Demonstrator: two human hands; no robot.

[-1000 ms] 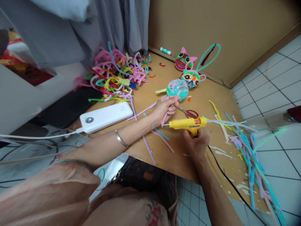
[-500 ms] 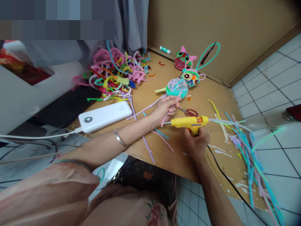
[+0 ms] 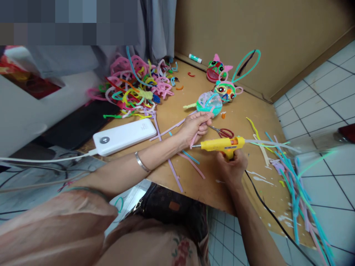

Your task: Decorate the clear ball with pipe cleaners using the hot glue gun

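My left hand [image 3: 197, 126] is closed on a pink pipe cleaner [image 3: 193, 140], whose lower end hangs below the fingers. A yellow hot glue gun [image 3: 222, 144] is gripped in my right hand [image 3: 233, 166], and its metal nozzle meets the lower end of the pipe cleaner. Just beyond my left hand lies a clear ball partly wrapped in turquoise pipe cleaner [image 3: 209, 105]. Red-handled scissors [image 3: 224, 133] rest behind the glue gun, their blades partly hidden by my left hand. Loose lilac pipe cleaners [image 3: 174, 173] lie under and around my left forearm.
A heap of colourful pipe cleaners [image 3: 135, 87] sits at the back left, near a white power bank [image 3: 124, 137]. Two decorated animal heads [image 3: 226, 90] stand by the cardboard wall. More pipe cleaners [image 3: 296, 184] hang over the table's right edge. The gun's black cord [image 3: 263, 205] runs down right.
The glue gun has shifted very slightly left, its nozzle staying at the pink pipe cleaner's lower end. My left hand keeps its grip.
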